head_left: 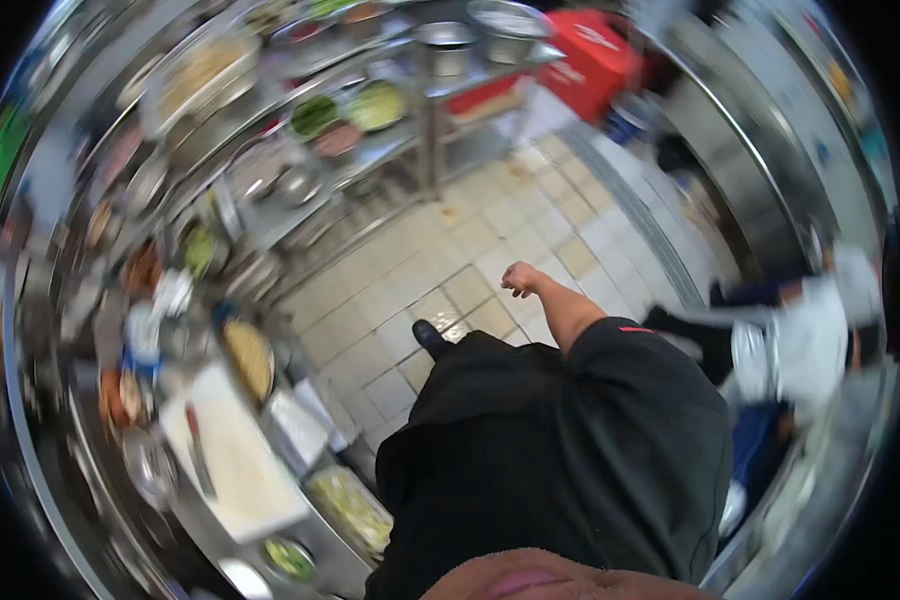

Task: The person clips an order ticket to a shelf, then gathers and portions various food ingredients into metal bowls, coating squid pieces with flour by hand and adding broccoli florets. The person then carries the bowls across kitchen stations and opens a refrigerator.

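My right hand (518,280) hangs over the tiled floor (400,345), its fingers curled in with nothing visible in them. The bare forearm comes out of a short black sleeve. Below and left of it one dark shoe (430,338) shows past my black clothing. My left hand is not in view. On the counter to my left lies a white cutting board (255,495) with a red-handled knife (197,440) resting on it. Beside the board are a round container of pale yellow food (248,358) and a tray of chopped pale green vegetables (350,512).
Steel shelving (425,150) at the upper left bears bowls of greens (378,105) and other food. A red bag (585,65) stands at the back. To the right, a person in a white apron (800,345) is near steel equipment (730,130). The outer parts are blurred.
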Motion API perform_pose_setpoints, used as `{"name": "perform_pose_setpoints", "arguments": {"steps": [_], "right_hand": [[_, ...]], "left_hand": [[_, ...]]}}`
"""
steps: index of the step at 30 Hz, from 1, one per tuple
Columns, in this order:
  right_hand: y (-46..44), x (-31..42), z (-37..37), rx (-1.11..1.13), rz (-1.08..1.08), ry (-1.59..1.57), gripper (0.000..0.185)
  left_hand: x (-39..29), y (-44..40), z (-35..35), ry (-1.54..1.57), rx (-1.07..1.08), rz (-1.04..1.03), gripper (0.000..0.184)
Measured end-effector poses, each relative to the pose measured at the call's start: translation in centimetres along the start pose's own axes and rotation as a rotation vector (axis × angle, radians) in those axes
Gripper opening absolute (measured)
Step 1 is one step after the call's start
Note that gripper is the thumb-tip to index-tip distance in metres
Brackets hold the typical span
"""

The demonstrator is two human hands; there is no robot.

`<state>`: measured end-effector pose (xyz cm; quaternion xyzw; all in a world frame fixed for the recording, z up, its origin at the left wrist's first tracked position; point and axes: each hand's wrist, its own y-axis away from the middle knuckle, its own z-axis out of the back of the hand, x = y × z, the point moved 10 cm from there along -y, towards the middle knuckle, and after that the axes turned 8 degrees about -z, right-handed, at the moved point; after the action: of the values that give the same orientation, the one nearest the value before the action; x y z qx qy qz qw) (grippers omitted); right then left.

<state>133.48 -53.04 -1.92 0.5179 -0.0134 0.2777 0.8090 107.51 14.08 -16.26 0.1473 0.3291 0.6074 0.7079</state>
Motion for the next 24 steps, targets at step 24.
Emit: {"name": "perform_pose_setpoints", "arguments": {"steps": [24], "right_hand": [[4.1,-60.6,16.2,-0.237,-0.473,-1.262,0.011]], "left_hand": [[-53.0,-31.9,19.7,0.551,0.0,-0.087,0.026]]}}
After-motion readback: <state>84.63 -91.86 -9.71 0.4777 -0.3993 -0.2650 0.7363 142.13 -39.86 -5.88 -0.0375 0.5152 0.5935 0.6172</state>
